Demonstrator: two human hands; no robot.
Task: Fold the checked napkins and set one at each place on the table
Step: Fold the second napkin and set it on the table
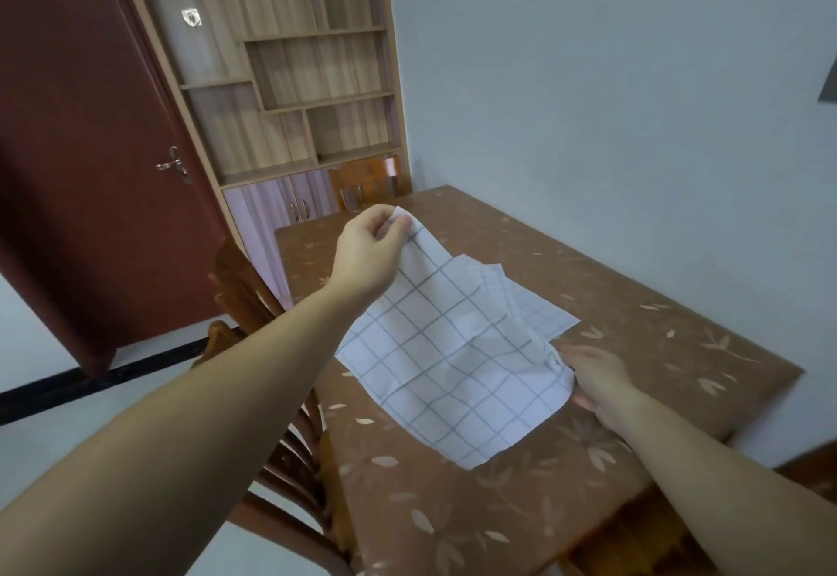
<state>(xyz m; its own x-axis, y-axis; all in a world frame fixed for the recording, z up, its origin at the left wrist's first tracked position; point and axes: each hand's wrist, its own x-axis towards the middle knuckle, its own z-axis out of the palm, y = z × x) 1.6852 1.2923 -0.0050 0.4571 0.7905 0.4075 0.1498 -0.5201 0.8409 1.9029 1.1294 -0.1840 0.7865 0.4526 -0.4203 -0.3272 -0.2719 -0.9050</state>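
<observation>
From my seat the job looks barely begun: I see no folded napkin set at any place on the desk (634,294), so all the folding and placing is left. The top checked napkin (453,362) is open and unfolded. Its near part lies on the desk and its far corner is lifted clear. A second napkin (539,308) lies flat under and just beyond it. The left hand (369,254) is raised above the desk's far side, arm stretched forward, thumb and fingers pinching that lifted corner. The right hand (598,383) sits low at the napkin's right edge, where the cloth is bunched against its fingertips. It is motion-blurred, so I cannot tell whether it grips the cloth or only touches it.
</observation>
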